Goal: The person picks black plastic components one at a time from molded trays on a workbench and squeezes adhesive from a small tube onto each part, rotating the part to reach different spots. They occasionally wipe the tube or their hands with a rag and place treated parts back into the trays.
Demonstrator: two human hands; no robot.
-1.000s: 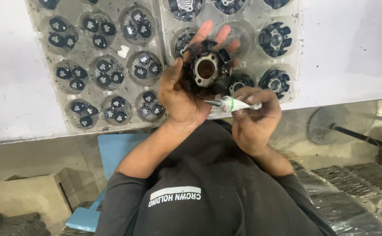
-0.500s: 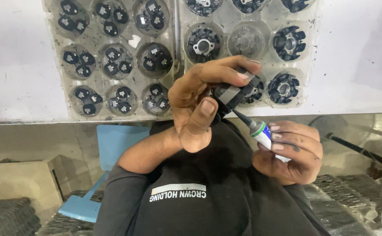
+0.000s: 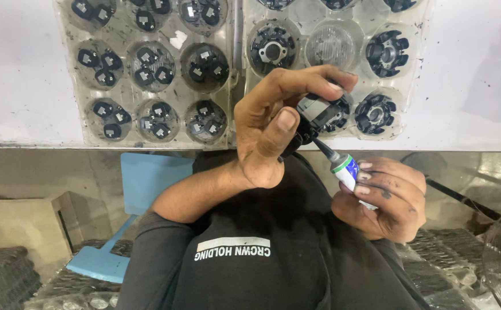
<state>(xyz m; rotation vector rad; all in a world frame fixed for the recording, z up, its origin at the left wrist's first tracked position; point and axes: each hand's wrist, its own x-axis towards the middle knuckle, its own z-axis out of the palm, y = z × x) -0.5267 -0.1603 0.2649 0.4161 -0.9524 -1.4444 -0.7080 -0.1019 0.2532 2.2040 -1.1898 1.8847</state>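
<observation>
My left hand (image 3: 267, 135) grips a round black motor part with a silver band (image 3: 322, 112), held on its side above my chest. My right hand (image 3: 391, 201) holds a small white tube with a green and blue label (image 3: 349, 170). The tube's thin black nozzle points up and left, and its tip touches the underside of the part. Both hands hover just in front of the white table's edge.
Two clear plastic trays lie on the white table (image 3: 15, 86). The left tray (image 3: 67, 123) holds several small black pieces per cup; the right tray (image 3: 416, 74) holds larger black round parts (image 3: 385, 53) and an empty cup. A blue stool (image 3: 141, 183) and a cardboard box (image 3: 15, 221) stand below.
My left hand turned the black part from face-up onto its side and lowered it. My right hand dropped to the right, and the tube's nozzle now meets the part from below.
</observation>
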